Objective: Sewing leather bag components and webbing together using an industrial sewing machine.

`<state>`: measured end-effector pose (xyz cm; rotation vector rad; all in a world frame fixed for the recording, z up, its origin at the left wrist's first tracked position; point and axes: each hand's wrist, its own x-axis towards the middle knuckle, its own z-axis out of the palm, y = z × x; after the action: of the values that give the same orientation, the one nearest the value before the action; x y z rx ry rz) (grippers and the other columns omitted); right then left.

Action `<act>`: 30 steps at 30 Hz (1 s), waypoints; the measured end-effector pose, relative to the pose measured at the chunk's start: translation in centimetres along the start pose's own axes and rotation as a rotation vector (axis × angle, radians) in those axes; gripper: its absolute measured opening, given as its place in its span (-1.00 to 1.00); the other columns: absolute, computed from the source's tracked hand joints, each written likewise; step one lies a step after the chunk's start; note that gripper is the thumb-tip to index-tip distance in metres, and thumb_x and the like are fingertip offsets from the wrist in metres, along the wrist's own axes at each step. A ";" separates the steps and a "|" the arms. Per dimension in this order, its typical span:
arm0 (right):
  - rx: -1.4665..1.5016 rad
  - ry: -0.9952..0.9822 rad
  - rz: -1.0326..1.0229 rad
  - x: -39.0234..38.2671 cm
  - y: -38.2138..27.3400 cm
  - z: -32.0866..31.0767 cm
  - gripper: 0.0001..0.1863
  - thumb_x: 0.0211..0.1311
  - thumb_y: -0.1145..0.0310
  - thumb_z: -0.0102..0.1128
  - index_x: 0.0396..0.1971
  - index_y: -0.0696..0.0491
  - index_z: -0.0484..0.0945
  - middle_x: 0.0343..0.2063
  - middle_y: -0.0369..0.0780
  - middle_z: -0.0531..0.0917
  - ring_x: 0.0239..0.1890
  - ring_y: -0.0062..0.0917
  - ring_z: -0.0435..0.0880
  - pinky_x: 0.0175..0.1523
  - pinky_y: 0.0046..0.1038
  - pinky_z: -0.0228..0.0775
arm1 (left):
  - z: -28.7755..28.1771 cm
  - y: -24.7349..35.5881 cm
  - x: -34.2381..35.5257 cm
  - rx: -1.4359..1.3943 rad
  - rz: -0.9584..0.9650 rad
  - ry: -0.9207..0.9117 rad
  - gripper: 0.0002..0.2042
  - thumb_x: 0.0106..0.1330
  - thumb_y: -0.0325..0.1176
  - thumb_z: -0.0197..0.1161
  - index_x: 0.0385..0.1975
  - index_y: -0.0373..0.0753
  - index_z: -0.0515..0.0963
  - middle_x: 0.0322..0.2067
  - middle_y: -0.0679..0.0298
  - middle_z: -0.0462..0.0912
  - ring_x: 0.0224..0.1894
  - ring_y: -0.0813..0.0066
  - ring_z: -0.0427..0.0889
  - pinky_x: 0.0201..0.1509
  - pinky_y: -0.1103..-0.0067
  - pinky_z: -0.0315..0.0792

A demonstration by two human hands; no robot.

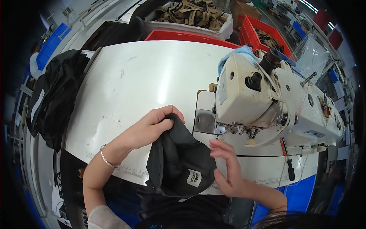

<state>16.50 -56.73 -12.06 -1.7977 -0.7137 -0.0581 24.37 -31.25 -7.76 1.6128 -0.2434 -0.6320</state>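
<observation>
A black fabric pouch with a small white label hangs at the near edge of the white table. My left hand pinches its upper rim between thumb and fingers. At the pouch's right side is my right hand, its fingers apart and curved toward the fabric; whether the fingertips touch it I cannot tell. Just beyond my right hand stands a cream sewing machine, its metal needle plate on the tabletop. The inside of the pouch is partly hidden by its folds.
Black fabric pieces are heaped at the table's left edge. Behind the table are a white bin of tan straps and a red crate. A black-handled tool lies at the right, below the machine. Another person is at far left.
</observation>
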 end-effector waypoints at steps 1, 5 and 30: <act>-0.003 -0.001 0.000 0.7 -0.6 0.5 -0.50 -0.02 0.63 -0.01 0.03 0.20 0.28 0.10 -0.06 0.39 0.18 -0.25 0.37 0.24 -0.28 0.19 | 0.1 -0.2 -0.2 -0.052 -0.013 0.022 -0.85 0.24 -0.56 -0.02 -0.24 -0.28 0.44 -0.35 0.41 0.48 -0.24 0.75 0.42 -0.08 0.72 0.33; 0.150 -0.066 0.437 2.9 -1.5 1.8 -0.72 0.16 0.40 0.20 -0.17 0.19 0.44 -0.16 -0.17 0.53 -0.16 -0.51 0.50 -0.01 -0.46 0.33 | 1.1 0.0 -1.8 -0.018 -0.019 0.015 -0.88 0.20 -0.55 0.14 -0.32 -0.24 0.37 -0.38 0.39 0.49 -0.25 0.73 0.45 -0.14 0.70 0.36; 0.257 -0.321 0.574 1.2 -7.2 0.7 -0.86 0.19 0.38 0.20 -0.34 0.14 0.53 -0.50 -0.32 0.51 -0.40 -0.67 0.45 -0.22 -0.57 0.28 | 4.3 0.5 -7.5 -0.049 0.159 0.073 -0.65 0.06 -0.56 0.40 -0.26 -0.22 0.33 -0.49 0.29 0.60 -0.39 0.67 0.53 -0.27 0.71 0.38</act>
<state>13.72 -54.31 -5.75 -1.7142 -0.3784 0.6870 15.99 -31.18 -5.50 1.5487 -0.2967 -0.4533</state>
